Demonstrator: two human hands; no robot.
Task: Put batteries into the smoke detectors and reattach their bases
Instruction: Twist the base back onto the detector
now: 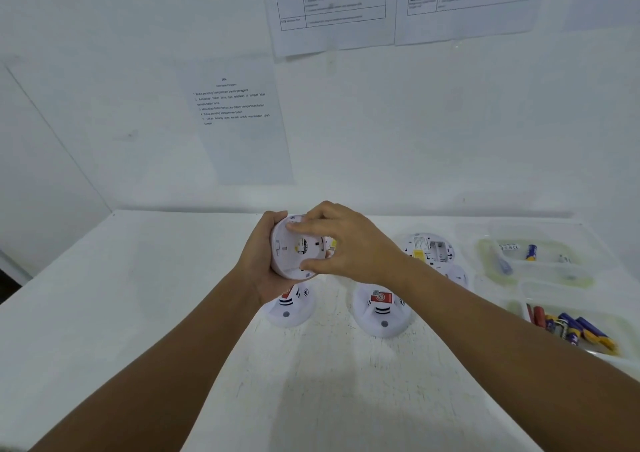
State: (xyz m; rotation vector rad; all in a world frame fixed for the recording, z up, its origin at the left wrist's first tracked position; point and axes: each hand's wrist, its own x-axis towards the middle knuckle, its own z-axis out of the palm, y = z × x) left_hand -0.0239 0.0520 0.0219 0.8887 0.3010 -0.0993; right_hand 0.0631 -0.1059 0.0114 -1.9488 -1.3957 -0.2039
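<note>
Two assembled white round plastic smoke detectors [381, 309] sit nearest. Above them, the left hand [258, 261] cups a white plastic detector [294, 249] by its rim; the right hand [341, 243], at three o'clock, pinches its base. Likely light, rigid and smooth: grip edges.

Round white smoke detector held in hands [294, 249]: smooth matt plastic. Two round white smoke detectors lying on table [381, 307]: same smooth plastic, faint sheen, glossy red sticker on top. White table [329, 365]: matt, painted look, scuffed and rough in patches. Clear shallow trays [540, 261]: thin glossy plastic, yellowish tint. Blue-and-yellow batteries [585, 330]: shiny wrap. White printed sheets on wall [239, 119]: matt paper.
</note>
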